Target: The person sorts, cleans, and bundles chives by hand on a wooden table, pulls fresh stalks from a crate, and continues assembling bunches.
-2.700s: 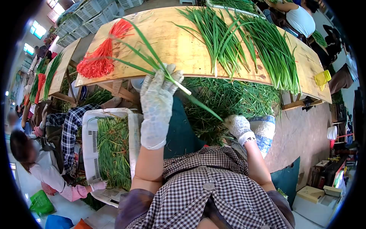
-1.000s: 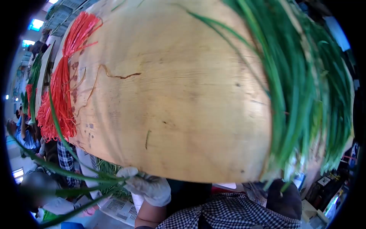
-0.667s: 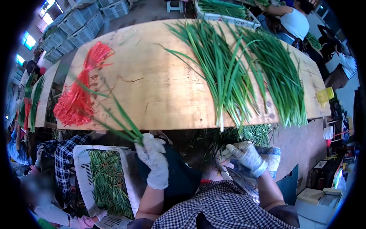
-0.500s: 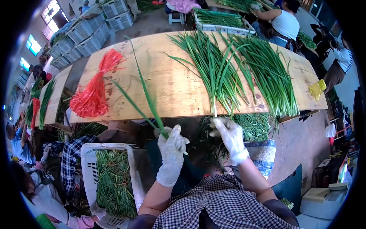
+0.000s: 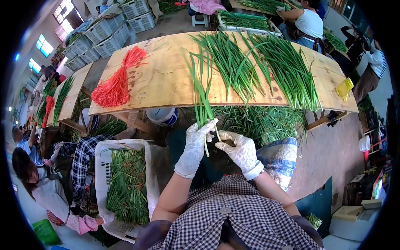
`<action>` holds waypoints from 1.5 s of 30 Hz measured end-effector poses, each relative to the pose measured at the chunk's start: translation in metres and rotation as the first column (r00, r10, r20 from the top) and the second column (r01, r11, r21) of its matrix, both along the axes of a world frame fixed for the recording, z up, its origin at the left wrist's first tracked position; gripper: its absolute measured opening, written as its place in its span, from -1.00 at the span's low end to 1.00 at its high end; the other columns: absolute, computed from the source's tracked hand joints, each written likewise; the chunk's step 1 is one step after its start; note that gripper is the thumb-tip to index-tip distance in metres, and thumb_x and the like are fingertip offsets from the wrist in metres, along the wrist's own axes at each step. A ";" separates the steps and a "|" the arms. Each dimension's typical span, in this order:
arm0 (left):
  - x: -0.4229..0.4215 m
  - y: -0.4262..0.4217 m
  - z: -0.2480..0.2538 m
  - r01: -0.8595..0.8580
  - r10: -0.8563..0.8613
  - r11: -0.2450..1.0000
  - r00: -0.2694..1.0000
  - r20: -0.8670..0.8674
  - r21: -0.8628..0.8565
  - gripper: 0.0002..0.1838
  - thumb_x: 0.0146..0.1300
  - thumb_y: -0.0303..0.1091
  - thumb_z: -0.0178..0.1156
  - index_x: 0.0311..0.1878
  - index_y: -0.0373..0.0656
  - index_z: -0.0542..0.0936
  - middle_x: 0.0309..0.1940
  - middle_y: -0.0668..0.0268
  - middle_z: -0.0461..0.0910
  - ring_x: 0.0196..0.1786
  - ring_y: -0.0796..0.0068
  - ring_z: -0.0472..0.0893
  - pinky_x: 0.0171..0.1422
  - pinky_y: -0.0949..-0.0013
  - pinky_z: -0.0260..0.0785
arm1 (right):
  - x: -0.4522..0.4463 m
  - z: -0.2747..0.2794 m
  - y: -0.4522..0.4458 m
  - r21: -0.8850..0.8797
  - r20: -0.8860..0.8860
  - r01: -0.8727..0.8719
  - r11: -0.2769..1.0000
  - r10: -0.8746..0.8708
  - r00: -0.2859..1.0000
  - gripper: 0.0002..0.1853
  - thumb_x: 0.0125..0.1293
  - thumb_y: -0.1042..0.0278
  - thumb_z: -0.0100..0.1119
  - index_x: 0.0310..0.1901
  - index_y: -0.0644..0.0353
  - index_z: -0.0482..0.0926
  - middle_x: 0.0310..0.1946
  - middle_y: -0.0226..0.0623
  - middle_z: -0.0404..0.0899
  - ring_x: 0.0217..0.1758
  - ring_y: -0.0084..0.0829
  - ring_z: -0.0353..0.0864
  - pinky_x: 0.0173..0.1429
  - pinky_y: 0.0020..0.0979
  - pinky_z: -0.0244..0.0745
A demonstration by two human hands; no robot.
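Observation:
My left hand (image 5: 192, 146), in a whitish glove, is closed around a few garlic chives (image 5: 203, 102). Their green leaves point up over the table's near edge, and pale stem ends hang below my fingers. Close beside it, my gloved right hand (image 5: 241, 151) pinches the lower end of one pale stem between thumb and fingers. Beyond my hands, a loose pile of garlic chives (image 5: 235, 66) lies on the wooden table (image 5: 166, 79). A larger pile (image 5: 287, 68) lies to its right.
Red plastic ties (image 5: 114, 85) lie on the table's left, a yellow object (image 5: 344, 88) at its right end. Below are a white crate (image 5: 146, 179) of greens, a bucket (image 5: 162, 116), leaf scraps (image 5: 264, 127) and a woven sack (image 5: 281, 160). A co-worker's gloved hand (image 5: 108, 217) touches the crate.
My left hand has moved right with the garlic chives. My right hand has come down from the table edge beside it and now pinches a stem. The view has shifted slightly.

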State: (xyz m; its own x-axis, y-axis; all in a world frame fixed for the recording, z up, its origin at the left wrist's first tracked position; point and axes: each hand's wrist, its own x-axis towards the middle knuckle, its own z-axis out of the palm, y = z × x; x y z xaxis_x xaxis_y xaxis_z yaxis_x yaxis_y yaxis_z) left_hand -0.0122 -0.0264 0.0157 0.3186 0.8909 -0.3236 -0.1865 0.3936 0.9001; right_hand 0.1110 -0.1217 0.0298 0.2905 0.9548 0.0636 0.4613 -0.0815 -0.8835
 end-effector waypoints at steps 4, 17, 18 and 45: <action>0.002 -0.002 -0.009 -0.064 0.064 0.998 0.995 0.080 0.001 -0.80 0.15 -0.38 0.32 -0.19 -0.24 0.64 -0.50 0.40 0.59 -0.59 0.70 0.46 -0.46 0.61 0.32 | 0.008 -0.020 0.004 -0.006 -0.341 -0.003 1.000 0.000 0.940 -0.73 0.14 0.33 0.32 -0.16 0.29 0.64 -0.30 -0.18 0.69 -0.31 -0.36 0.69 -0.19 -0.45 0.56; -0.015 -0.002 -0.015 0.084 -0.124 0.991 0.862 0.491 0.103 -0.66 0.20 -0.39 0.23 0.01 -0.34 0.51 -0.07 0.16 0.57 0.04 0.27 0.57 0.25 0.18 0.37 | 0.041 -0.019 0.013 -0.498 -0.053 -0.057 0.865 0.035 0.998 -0.82 0.21 0.32 0.28 -0.33 0.28 0.66 -0.46 -0.28 0.68 -0.44 -0.58 0.63 -0.35 -0.51 0.50; -0.014 -0.002 -0.012 0.050 -0.075 0.996 0.901 0.427 0.070 -0.69 0.23 -0.39 0.19 0.00 -0.34 0.52 -0.09 0.16 0.57 -0.04 0.30 0.57 0.17 0.21 0.40 | 0.036 -0.018 0.015 -0.497 -0.050 -0.057 0.866 0.037 0.998 -0.82 0.21 0.32 0.28 -0.33 0.28 0.66 -0.46 -0.28 0.68 -0.44 -0.58 0.63 -0.35 -0.51 0.50; 0.005 -0.001 -0.013 -0.082 0.094 0.994 0.979 0.183 -0.072 -0.80 0.16 -0.54 0.24 -0.13 -0.28 0.61 -0.43 0.28 0.66 -0.76 0.72 0.26 -0.70 0.58 0.08 | 0.015 -0.019 0.023 -0.097 -0.547 -0.029 0.995 -0.029 0.837 -0.79 0.21 0.37 0.28 -0.17 0.32 0.65 -0.36 -0.33 0.68 -0.48 -0.64 0.55 -0.35 -0.62 0.49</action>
